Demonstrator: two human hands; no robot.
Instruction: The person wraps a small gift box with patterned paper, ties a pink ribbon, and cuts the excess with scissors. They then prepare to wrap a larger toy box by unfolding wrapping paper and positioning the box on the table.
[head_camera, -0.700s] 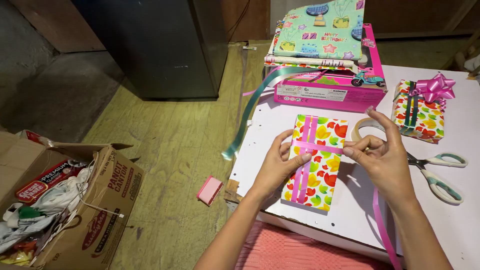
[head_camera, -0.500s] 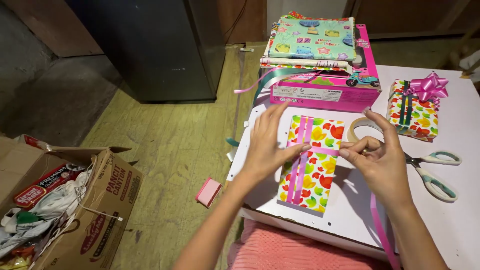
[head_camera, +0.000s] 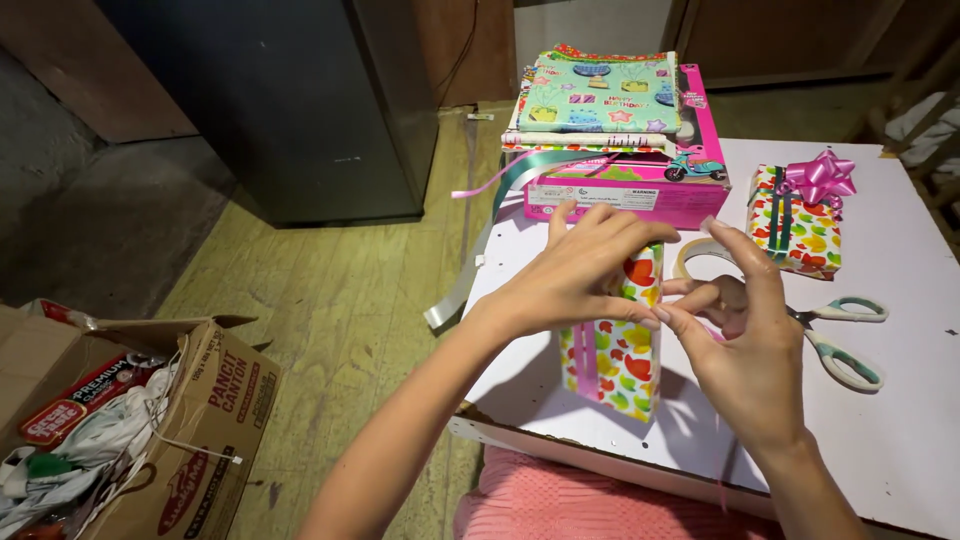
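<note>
Ribbon-tying step on the gift box: the box, in fruit-print wrap, is tipped up on its long edge near the front of the white desk, w/ pink ribbon running lengthwise down its face. Left hand is draped over the top of the box, grip closed on it, fingers curled across the upper edge. Right hand is at the box's right side, thumb & fingers pinched at the edge where the ribbon crosses; can't tell if ribbon is actually caught in the pinch, as the left fingers cover that spot. Looks like the crosswise band is being carried round to the underside. Next move prob. needs the box held steady on edge while the ribbon is kept taut, else it slips off the corner. Tape roll just behind the right hand, scissors to its right, finished gift w/ pink bow further back.
</note>
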